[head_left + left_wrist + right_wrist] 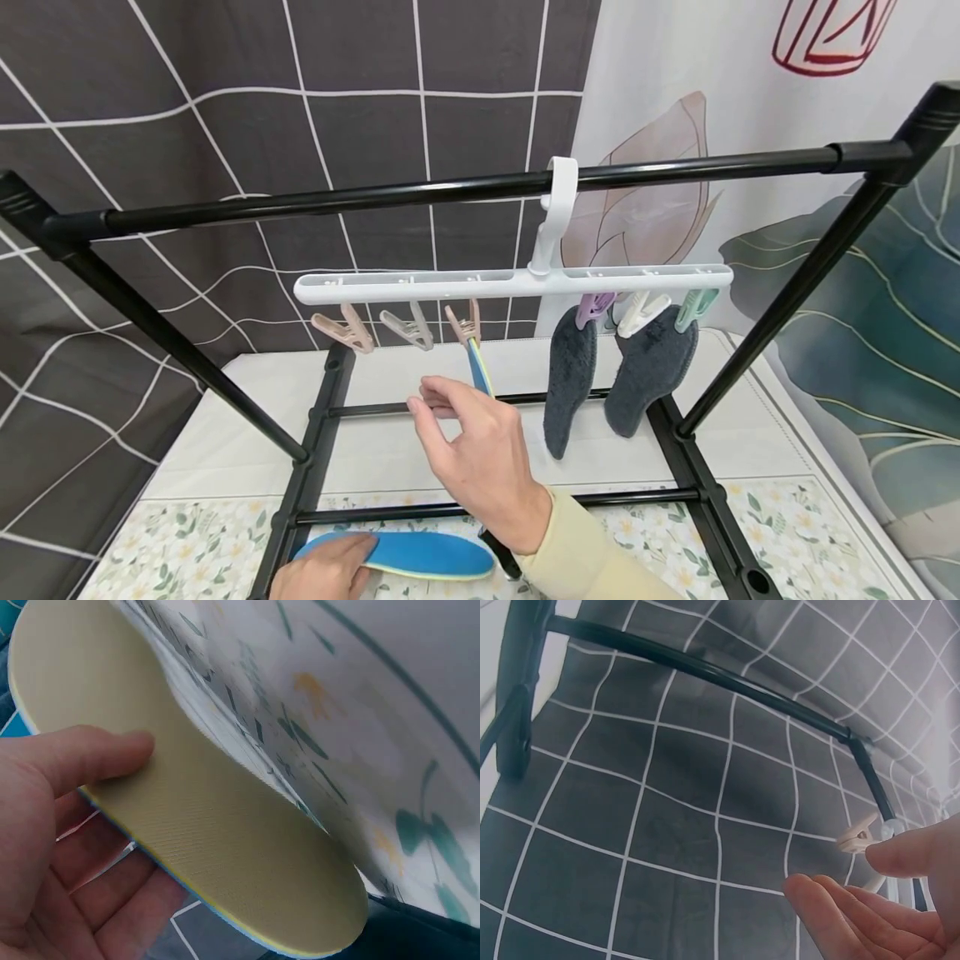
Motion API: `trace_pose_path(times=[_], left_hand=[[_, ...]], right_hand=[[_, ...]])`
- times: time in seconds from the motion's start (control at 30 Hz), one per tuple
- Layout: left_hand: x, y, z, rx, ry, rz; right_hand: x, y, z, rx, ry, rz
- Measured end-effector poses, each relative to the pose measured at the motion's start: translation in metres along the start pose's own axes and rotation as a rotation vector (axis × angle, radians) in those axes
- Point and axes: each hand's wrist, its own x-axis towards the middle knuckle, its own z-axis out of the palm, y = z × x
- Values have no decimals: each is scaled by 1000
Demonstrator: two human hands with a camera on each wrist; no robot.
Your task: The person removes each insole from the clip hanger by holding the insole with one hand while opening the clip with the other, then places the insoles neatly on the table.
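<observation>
In the head view my left hand (326, 568) holds a blue insole (435, 555) low at the front. The left wrist view shows my thumb on the insole's beige underside (202, 802), with the fingers behind its edge. My right hand (487, 458) is raised under the white clip hanger (420, 287), thumb and fingers apart and nothing between them. Just beyond it a second blue insole (480, 373) hangs from a pinkish clip (467, 323), its lower part hidden by the hand. Two dark grey fuzzy insoles hang at the right, one narrow (570, 379), one broader (652, 371).
The hanger hooks over the top bar (360, 200) of a black rack. A beige clip (345, 329) and a grey clip (408, 327) dangle at its left. Lower crossbars (637, 498) span the floral surface (187, 542). Behind hangs a dark checked curtain (360, 125).
</observation>
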Motion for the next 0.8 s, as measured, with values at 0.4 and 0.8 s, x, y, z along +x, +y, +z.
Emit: trace_pose_path(times=[0.4, 0.8], left_hand=[[4, -5, 3, -52, -159, 74], [7, -20, 11, -148, -395, 175]], right_hand=[[-2, 1, -1, -20, -14, 10], [-7, 1, -1, -23, -34, 15]])
